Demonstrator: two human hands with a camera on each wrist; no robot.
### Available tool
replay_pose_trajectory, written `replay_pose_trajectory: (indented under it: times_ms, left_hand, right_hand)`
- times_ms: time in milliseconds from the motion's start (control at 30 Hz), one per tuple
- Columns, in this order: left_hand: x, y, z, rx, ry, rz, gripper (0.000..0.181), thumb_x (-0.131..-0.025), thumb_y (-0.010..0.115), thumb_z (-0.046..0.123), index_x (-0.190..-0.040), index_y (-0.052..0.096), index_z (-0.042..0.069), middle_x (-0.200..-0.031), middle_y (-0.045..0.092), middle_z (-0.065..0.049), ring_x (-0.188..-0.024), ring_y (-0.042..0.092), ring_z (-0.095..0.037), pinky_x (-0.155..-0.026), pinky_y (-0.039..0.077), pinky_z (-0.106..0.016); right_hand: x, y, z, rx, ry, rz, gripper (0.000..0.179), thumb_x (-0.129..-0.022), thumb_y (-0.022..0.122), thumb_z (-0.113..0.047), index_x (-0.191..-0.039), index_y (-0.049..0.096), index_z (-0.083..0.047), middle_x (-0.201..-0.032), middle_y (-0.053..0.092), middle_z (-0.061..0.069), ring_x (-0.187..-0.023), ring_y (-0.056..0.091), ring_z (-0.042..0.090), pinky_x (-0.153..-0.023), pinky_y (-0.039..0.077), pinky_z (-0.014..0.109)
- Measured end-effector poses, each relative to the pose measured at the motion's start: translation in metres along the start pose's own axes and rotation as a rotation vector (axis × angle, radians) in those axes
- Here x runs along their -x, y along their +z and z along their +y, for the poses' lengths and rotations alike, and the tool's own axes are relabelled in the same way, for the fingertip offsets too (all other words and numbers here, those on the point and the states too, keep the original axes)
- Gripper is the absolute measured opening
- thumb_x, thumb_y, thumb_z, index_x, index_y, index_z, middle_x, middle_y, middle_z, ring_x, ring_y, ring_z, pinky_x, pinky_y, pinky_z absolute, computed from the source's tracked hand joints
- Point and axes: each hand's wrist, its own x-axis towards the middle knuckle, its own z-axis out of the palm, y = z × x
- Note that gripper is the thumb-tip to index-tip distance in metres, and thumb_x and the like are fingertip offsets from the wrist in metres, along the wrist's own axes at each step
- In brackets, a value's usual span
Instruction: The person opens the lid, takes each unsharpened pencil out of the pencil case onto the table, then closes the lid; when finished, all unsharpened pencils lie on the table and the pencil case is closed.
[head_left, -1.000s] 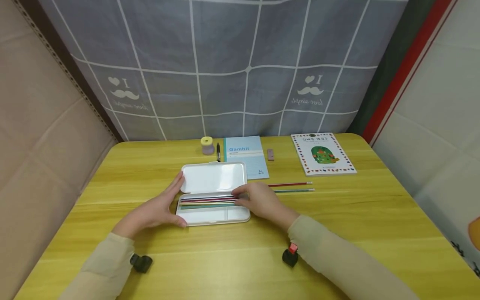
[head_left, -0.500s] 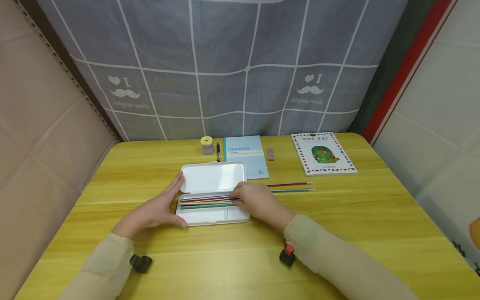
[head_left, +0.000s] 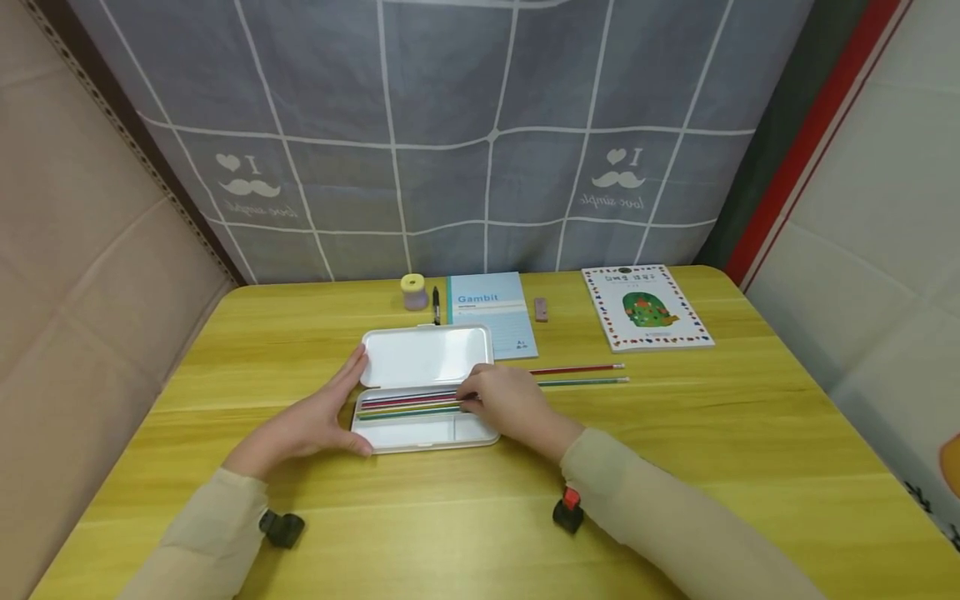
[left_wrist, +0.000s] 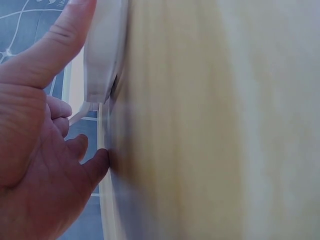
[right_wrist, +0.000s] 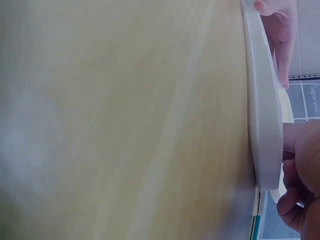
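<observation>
A white pencil case [head_left: 412,433] lies with its lid [head_left: 423,357] up on the wooden table. Inside its upper compartment several coloured pencils [head_left: 408,404] lie side by side. My left hand [head_left: 318,421] spans the case's left side, fingers straight against the lid and thumb at the front corner; the left wrist view shows the thumb on the white case wall [left_wrist: 104,50]. Over the case's right end, my right hand [head_left: 513,404] pinches at the pencils with thumb and fingers, hiding their right ends. In the right wrist view its fingers [right_wrist: 292,200] are curled beyond the case wall [right_wrist: 265,125].
Right of the case lie a red pencil [head_left: 577,368] and a green pencil [head_left: 585,382]. Behind it are a blue notebook [head_left: 491,317], a black pen [head_left: 436,305], a yellow-topped round container [head_left: 413,292], an eraser [head_left: 541,310] and a white book [head_left: 647,308].
My right hand has shifted slightly left along the pencils, and the pencils in the case have spread and moved a little. The left hand and the case stay put.
</observation>
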Motion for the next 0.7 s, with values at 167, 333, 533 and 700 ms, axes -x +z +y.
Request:
replay_pose_trajectory:
  times_ms: [167,333,533,700]
  left_hand:
    - [0.000,0.001,-0.002,0.005,0.008,0.006,0.145,-0.070,0.095,0.040,-0.166,-0.007,0.005,-0.173,-0.018,-0.014,-0.157,-0.006,-0.046,-0.123,0.008,-0.066]
    - [0.000,0.000,-0.004,0.009,0.006,0.004,0.144,-0.071,0.095,0.040,-0.167,-0.008,0.006,-0.174,-0.019,-0.012,-0.158,-0.007,-0.043,-0.123,0.009,-0.065]
    - [0.000,0.000,-0.006,-0.004,0.003,0.000,0.144,-0.071,0.095,0.040,-0.167,-0.008,0.006,-0.174,-0.019,-0.008,-0.159,-0.007,-0.041,-0.124,0.010,-0.064]
    - [0.000,0.000,-0.006,-0.002,-0.001,-0.001,0.143,-0.073,0.095,0.040,-0.167,-0.008,0.006,-0.174,-0.019,-0.008,-0.159,-0.007,-0.042,-0.123,0.010,-0.066]
  right_hand:
    - [0.003,0.000,0.003,-0.074,-0.002,0.049,0.010,-0.095,0.080,-0.028,-0.103,0.084,-0.025,-0.100,0.075,-0.009,-0.086,0.068,0.008,-0.075,0.056,0.029]
    - [0.004,0.002,0.005,-0.175,-0.004,0.100,0.009,-0.094,0.080,-0.026,-0.102,0.083,-0.021,-0.098,0.075,-0.008,-0.086,0.069,0.009,-0.076,0.057,0.030]
    - [0.009,0.001,0.014,-0.359,0.058,0.157,0.008,-0.092,0.083,-0.020,-0.099,0.084,-0.018,-0.097,0.076,-0.006,-0.079,0.064,0.007,-0.070,0.055,0.026]
    - [0.014,-0.003,0.027,-0.466,0.079,0.205,0.007,-0.090,0.084,-0.016,-0.097,0.085,-0.018,-0.094,0.076,-0.006,-0.073,0.059,0.007,-0.064,0.052,0.024]
